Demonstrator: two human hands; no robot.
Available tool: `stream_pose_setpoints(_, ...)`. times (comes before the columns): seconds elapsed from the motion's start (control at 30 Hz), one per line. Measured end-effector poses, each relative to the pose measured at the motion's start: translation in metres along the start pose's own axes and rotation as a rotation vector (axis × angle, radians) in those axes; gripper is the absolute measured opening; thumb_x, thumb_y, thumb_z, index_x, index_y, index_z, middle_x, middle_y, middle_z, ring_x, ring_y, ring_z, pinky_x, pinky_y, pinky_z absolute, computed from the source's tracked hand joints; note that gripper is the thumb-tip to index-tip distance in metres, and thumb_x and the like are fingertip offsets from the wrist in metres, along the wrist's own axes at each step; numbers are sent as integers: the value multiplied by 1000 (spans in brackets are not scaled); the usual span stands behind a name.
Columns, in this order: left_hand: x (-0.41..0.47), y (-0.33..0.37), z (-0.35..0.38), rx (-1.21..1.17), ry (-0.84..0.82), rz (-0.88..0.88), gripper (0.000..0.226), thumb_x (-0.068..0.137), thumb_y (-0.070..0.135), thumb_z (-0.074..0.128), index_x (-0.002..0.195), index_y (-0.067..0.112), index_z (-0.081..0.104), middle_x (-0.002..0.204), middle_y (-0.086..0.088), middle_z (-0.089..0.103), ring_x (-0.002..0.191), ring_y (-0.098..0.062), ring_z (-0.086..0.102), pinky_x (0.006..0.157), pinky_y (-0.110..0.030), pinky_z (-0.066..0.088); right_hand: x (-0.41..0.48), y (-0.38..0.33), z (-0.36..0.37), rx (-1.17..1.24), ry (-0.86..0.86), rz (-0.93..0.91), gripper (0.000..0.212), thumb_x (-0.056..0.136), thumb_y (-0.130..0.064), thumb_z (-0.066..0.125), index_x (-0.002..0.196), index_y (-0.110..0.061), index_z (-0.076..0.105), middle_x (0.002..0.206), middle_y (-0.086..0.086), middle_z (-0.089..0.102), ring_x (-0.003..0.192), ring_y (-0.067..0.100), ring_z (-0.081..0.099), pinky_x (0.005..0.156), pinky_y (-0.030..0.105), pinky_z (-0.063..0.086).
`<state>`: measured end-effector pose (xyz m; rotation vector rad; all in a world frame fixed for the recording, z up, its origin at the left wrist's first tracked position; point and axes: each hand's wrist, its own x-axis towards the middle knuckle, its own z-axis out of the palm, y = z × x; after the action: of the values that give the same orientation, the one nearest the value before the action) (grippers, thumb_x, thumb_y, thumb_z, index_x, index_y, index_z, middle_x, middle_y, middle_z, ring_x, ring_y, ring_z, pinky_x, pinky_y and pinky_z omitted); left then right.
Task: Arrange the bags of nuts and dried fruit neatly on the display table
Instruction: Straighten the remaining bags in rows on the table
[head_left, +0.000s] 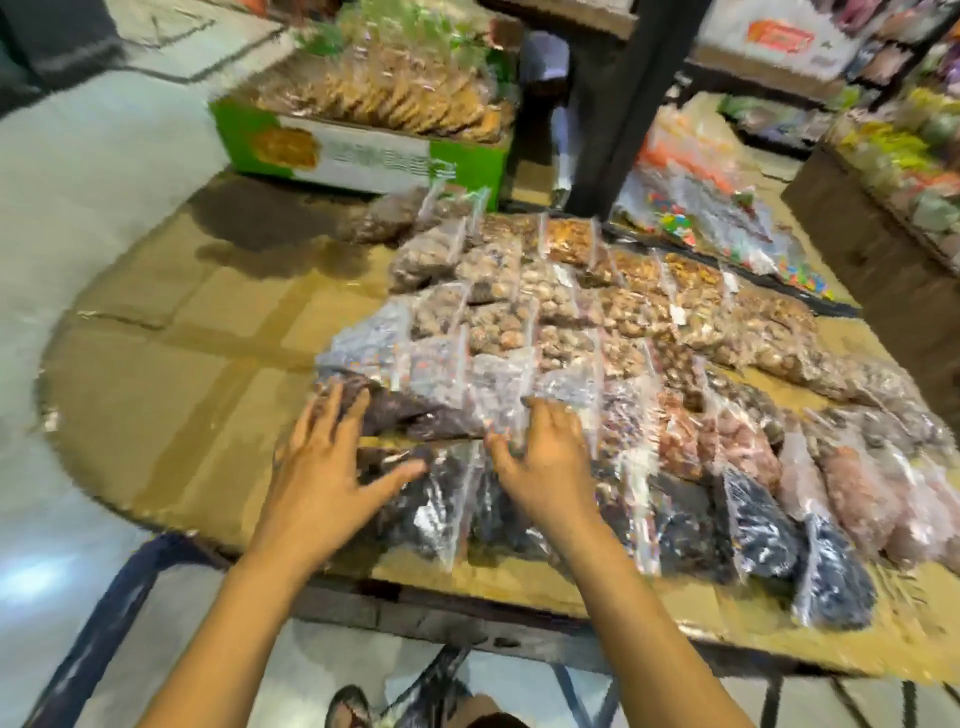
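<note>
Both hands (332, 462) (545, 457) press unlabelled clear bags (467, 395).

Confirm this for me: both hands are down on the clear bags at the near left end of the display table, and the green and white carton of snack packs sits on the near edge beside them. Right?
Not quite. The head view shows the left hand and right hand on the clear bags at the near left end of the display table, but the green and white carton sits at the far end, well beyond the bags.

bags (498, 374): clear glossy plastic | table top (171, 374): matt brown cardboard, taped
</note>
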<state>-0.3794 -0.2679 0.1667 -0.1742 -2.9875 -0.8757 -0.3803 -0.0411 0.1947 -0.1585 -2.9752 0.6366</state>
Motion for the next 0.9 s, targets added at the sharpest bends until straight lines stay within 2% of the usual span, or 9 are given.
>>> stream_pose_setpoints(0.1,-26,-14,7,47,-263,21,127,44,100,30,149,35,-3,159,4,-11,146,-23,-7,117,-41,5,1,-13,12,-83,-91,-98,61,86,-50,47,131,-8,44,126,15,51,124,36,39,102,46,36)
stream_pose_setpoints(0.17,-36,-14,23,43,-337,18,134,37,101,28,149,36,-6,160,0,-11,146,-24,-8,117,-39,2,-3,-6,14,-118,-100,-122,60,88,-50,47,129,-7,45,124,16,51,123,37,39,101,46,36)
stream_pose_setpoints(0.3,-36,-5,46,-165,-278,-111,129,41,95,41,148,40,-5,158,6,-19,146,-23,-10,118,-46,8,-15,22,9,-177,-30,-38,65,89,-51,50,132,-5,41,127,18,50,124,36,38,101,46,36)
stream_pose_setpoints(0.4,-33,-1,59,-205,-196,-131,129,39,96,44,148,41,2,158,10,-13,146,-23,-7,117,-50,10,-22,45,9,-152,-90,20,67,90,-51,49,137,-4,38,131,17,50,127,34,35,104,44,34)
stream_pose_setpoints(0.5,-30,-1,63,-250,-116,-145,131,35,98,45,148,38,15,158,6,0,144,-23,2,117,-49,13,-24,58,16,-49,-123,-24,48,95,-34,50,132,-4,43,121,13,57,127,31,37,104,42,38)
stream_pose_setpoints(0.6,-20,2,65,-349,-54,-181,123,37,93,53,144,39,27,157,5,11,143,-22,10,115,-49,17,-23,64,19,72,-76,-56,29,93,-17,51,119,-5,54,102,10,62,113,26,44,92,41,46)
stream_pose_setpoints(0.73,-1,14,68,-293,-29,-190,102,49,77,64,140,41,36,153,4,19,140,-28,16,114,-50,21,-25,68,21,107,-30,-116,27,93,-14,51,118,-6,56,95,8,62,105,23,44,86,39,46)
stream_pose_setpoints(0.9,-10,6,67,-228,-48,-124,106,45,93,50,140,49,29,156,4,15,142,-27,13,114,-51,21,-27,67,18,101,-71,-80,28,92,-14,53,118,-6,54,98,7,60,107,24,45,88,37,45)
